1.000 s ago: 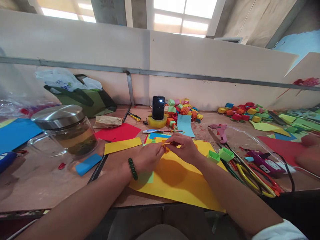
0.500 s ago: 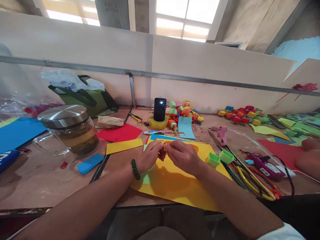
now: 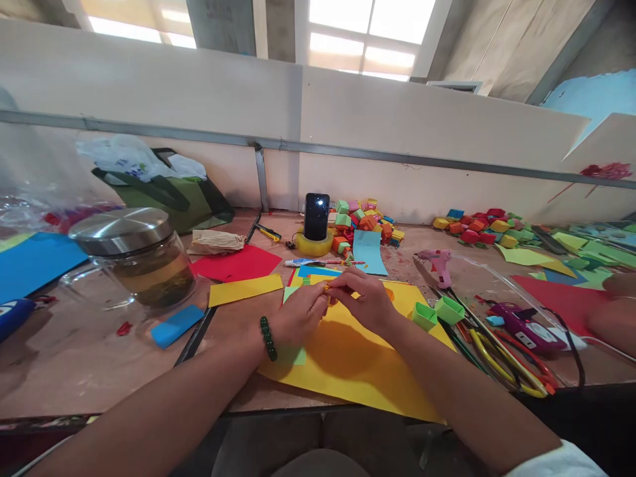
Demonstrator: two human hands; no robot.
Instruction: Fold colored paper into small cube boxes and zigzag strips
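Observation:
My left hand (image 3: 301,313), with a green bead bracelet (image 3: 268,338) at the wrist, is closed on a small piece of yellow-orange paper (image 3: 327,287). The fingertips of my right hand (image 3: 365,299) pinch that same piece from the other side. Most of it is hidden by my fingers, so its shape is unclear. Both hands are above a large yellow paper sheet (image 3: 368,377). Two light green folded paper boxes (image 3: 424,317) sit right of my right hand. A yellow paper strip (image 3: 246,290) lies left of my left hand.
A lidded glass jug (image 3: 149,275) stands left, near a blue paper strip (image 3: 177,326). At the back are a phone (image 3: 317,215) on a tape roll (image 3: 314,245) and piled paper cubes (image 3: 365,218). A pink glue gun (image 3: 440,266) and another person's hand (image 3: 613,308) are right.
My right hand has turned and its fingers have risen slightly, changing their pinch on the small paper. My left hand has rolled a little and stays closed on it.

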